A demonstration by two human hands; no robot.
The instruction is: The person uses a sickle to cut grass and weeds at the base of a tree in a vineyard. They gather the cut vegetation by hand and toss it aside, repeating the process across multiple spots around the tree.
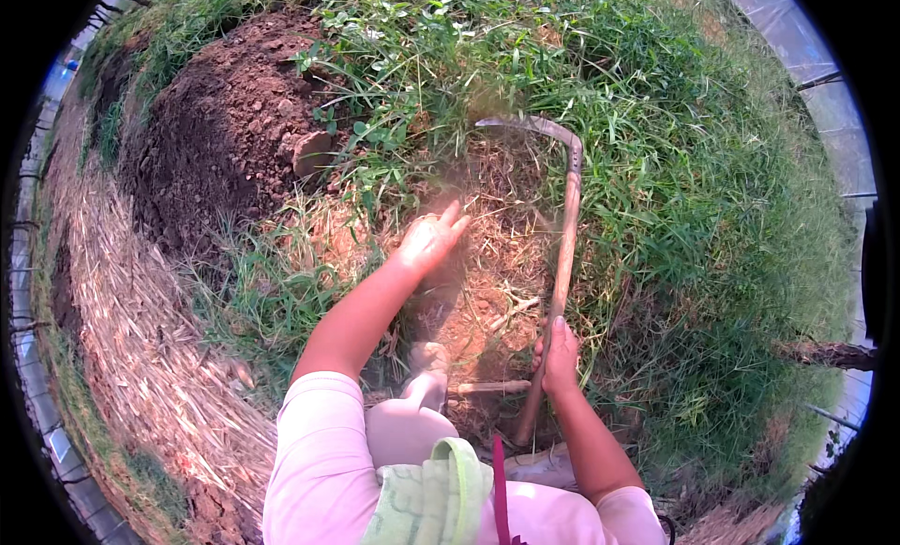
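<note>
My right hand (559, 355) is closed around the lower part of the long wooden handle of a sickle (568, 222). The curved metal blade is at the far end, its tip pointing left over dry, cut stubble (503, 186) at the edge of the standing grass (478, 74). To the left of the handle, my left hand (432, 239) reaches forward with some fingers extended and apart. It appears to hold nothing and is beside the stubble; whether it touches any stems cannot be seen clearly.
A mound of dark soil (218, 116) rises at the upper left, with a flat stone or clod (312, 153) at its edge. Straw mulch (162, 334) covers the lower left ground. Thick grass (703, 264) fills the right side, where a woody trunk (830, 353) juts in. Plastic sheeting (830, 137) stands beyond.
</note>
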